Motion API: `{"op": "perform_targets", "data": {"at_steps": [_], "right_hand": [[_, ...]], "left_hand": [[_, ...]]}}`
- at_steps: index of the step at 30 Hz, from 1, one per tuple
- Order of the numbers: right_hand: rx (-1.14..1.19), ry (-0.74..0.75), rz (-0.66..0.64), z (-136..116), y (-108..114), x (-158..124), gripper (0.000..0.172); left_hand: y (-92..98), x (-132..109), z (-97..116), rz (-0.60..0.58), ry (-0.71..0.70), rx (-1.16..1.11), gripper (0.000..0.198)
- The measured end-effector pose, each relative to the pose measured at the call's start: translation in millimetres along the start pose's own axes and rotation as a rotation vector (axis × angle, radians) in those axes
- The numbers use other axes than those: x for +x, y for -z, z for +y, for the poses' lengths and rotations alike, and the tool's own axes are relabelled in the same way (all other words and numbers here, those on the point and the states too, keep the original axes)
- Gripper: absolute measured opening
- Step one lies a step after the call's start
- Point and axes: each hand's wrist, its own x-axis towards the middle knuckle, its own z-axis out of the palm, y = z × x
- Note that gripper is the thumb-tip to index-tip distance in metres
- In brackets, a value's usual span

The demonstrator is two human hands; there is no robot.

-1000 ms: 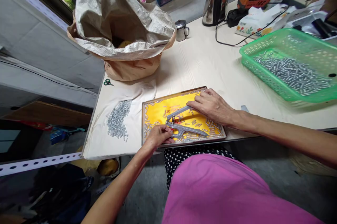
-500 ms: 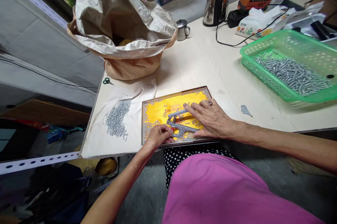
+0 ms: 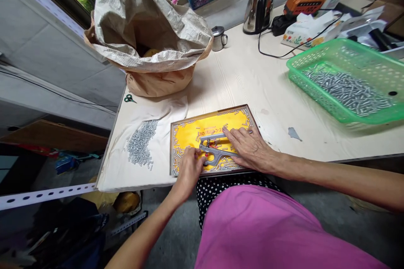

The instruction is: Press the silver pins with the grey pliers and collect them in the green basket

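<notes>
A yellow tray (image 3: 189, 132) with a brown rim lies at the table's near edge, strewn with small metal pins. On it rests a grey plier-like hand tool (image 3: 212, 147) with a spring. My right hand (image 3: 249, 147) lies over the tool's handles, fingers curled on them. At the tool's jaw end my left hand (image 3: 189, 168) is closed in a pinch, and what it holds is too small to make out.
A pile of metal pins (image 3: 139, 142) lies on a white cloth (image 3: 143, 157) left of the tray. Behind stands a big open paper sack (image 3: 148, 33). A green basket (image 3: 347, 79) of pins sits at right. Kettle (image 3: 260, 3), mug (image 3: 218, 37), small scissors (image 3: 128, 99) and cables are farther back.
My right hand slid from the tray's far side down onto the tool's handles. My left hand stayed at the tool's jaw and shifted slightly toward it.
</notes>
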Motion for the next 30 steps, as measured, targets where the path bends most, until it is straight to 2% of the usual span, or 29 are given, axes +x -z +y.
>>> {"op": "perform_targets", "data": {"at_steps": [2, 3, 5, 7, 11, 13, 15, 16, 20, 24, 25, 27, 30], "right_hand": [[0.013, 0.022, 0.026, -2, 1, 3, 0.075], [0.016, 0.036, 0.048, -4, 1, 4, 0.071], [0.007, 0.067, 0.099, -8, 0, 8, 0.066], [-0.015, 0.08, 0.132, -10, -2, 11, 0.063], [-0.072, 0.003, 0.087, -10, -4, 19, 0.061], [-0.086, 0.023, 0.051, -6, -3, 24, 0.05], [-0.094, 0.108, 0.009, -1, -1, 29, 0.031], [-0.098, 0.156, -0.014, 2, -1, 32, 0.027], [-0.115, 0.244, -0.091, 10, -7, 40, 0.033], [-0.075, 0.206, -0.062, 15, -10, 42, 0.025], [-0.039, 0.19, -0.03, 17, -8, 41, 0.024], [0.039, 0.178, 0.046, 22, 1, 40, 0.037], [0.065, 0.2, 0.136, 36, 16, 37, 0.054]], "left_hand": [[-6.2, -8, 10, 0.212, -0.275, 0.287, 0.041], [-9.9, -9, 16, 0.267, -0.396, 0.409, 0.054], [-17.3, -6, 25, 0.283, -0.573, 0.591, 0.072], [-23.0, 4, 31, 0.251, -0.663, 0.694, 0.077], [-25.9, 25, 30, 0.212, -0.649, 0.756, 0.07], [-24.5, 30, 28, 0.207, -0.632, 0.761, 0.063], [-23.0, 33, 28, 0.193, -0.616, 0.754, 0.052], [-22.5, 34, 28, 0.181, -0.601, 0.751, 0.045], [-21.6, 41, 29, 0.113, -0.535, 0.748, 0.028], [-21.8, 43, 26, 0.15, -0.556, 0.682, 0.038], [-22.0, 42, 25, 0.184, -0.584, 0.66, 0.043], [-22.4, 37, 24, 0.249, -0.679, 0.646, 0.043], [-21.7, 31, 27, 0.264, -0.866, 0.735, 0.021]]}}
